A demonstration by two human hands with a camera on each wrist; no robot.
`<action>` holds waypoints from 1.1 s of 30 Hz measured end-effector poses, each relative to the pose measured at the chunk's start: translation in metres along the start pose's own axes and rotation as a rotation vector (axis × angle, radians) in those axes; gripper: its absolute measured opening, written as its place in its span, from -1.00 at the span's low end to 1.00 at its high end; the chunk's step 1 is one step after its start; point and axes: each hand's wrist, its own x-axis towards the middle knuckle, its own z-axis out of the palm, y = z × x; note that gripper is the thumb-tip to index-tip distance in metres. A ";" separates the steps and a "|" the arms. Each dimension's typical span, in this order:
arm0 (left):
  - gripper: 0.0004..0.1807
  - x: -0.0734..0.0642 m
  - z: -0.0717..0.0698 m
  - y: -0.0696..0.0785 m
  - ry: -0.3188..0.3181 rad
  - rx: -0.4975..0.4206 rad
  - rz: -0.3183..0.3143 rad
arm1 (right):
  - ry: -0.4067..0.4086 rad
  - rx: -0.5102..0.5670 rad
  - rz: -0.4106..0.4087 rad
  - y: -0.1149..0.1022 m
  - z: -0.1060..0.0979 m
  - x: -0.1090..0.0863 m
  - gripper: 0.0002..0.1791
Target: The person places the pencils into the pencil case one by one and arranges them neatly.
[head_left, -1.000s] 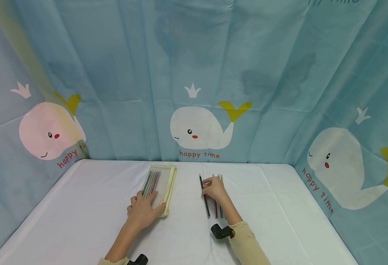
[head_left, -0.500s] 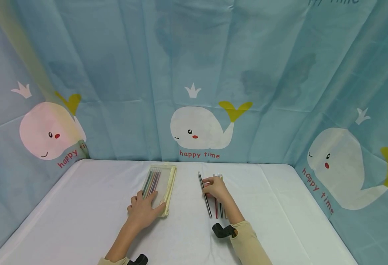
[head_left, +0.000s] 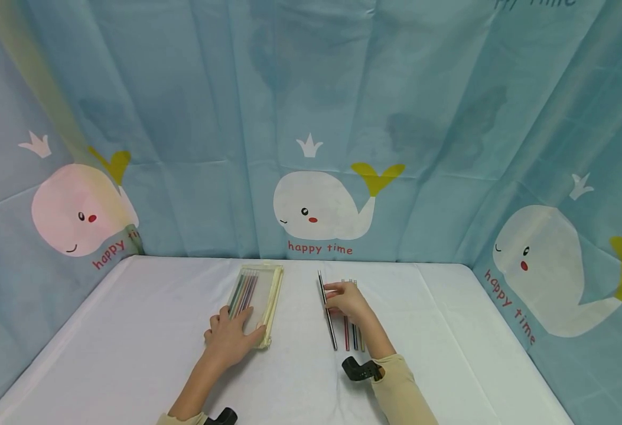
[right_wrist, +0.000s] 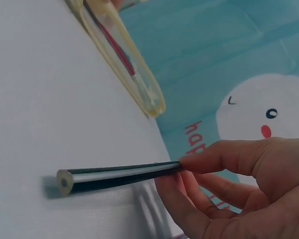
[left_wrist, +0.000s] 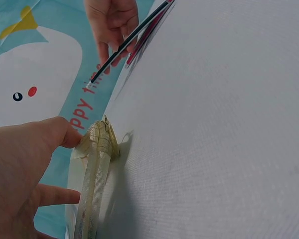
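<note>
My left hand [head_left: 229, 341] rests spread over the near part of a clear pencil case [head_left: 274, 298] with a pale yellow zip. Several coloured pencils [head_left: 245, 289] lie side by side inside it. In the left wrist view, the left thumb and a finger touch the case beside its zip [left_wrist: 92, 189]. To the right, my right hand [head_left: 349, 302] pinches a dark pencil [right_wrist: 114, 178] between thumb and fingers. A silvery stripe runs along this pencil, and its flat, unsharpened end faces the right wrist camera.
Beneath the right hand lie a red pencil [head_left: 347, 336], a dark one [head_left: 355, 337] and a tan one [head_left: 362, 342], partly hidden. A white cloth covers the table [head_left: 438, 354]. Behind it hangs a blue curtain [head_left: 438, 212] printed with whales.
The dark pencil in my right hand has come up a little, its far end shifting away from me. The right forearm has moved slightly rightward. My left hand and the case stay put.
</note>
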 end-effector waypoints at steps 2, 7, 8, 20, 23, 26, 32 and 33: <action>-0.21 0.000 0.000 0.000 0.000 -0.004 0.000 | -0.006 0.010 0.001 0.000 0.000 0.000 -0.49; -0.21 -0.001 -0.001 0.001 0.000 -0.008 -0.002 | -0.030 0.056 -0.007 -0.001 -0.002 -0.001 -0.48; -0.21 -0.001 -0.001 0.001 0.001 -0.008 -0.002 | -0.036 0.068 -0.009 -0.001 -0.002 -0.002 -0.48; -0.21 -0.001 -0.001 0.002 0.000 -0.011 -0.004 | -0.099 0.189 -0.008 0.000 -0.002 0.003 -0.42; -0.21 -0.001 -0.001 0.002 0.001 -0.012 -0.004 | -0.112 0.214 -0.008 0.001 0.000 0.004 -0.42; -0.21 -0.002 -0.001 0.002 -0.001 -0.015 -0.004 | -0.124 0.231 -0.016 0.002 0.003 0.004 -0.42; -0.21 -0.002 -0.002 0.003 -0.002 -0.022 -0.004 | -0.150 0.260 -0.039 0.003 0.008 0.004 -0.39; -0.21 -0.002 -0.002 0.002 -0.002 -0.021 -0.004 | -0.155 0.264 -0.049 0.003 0.008 0.003 -0.38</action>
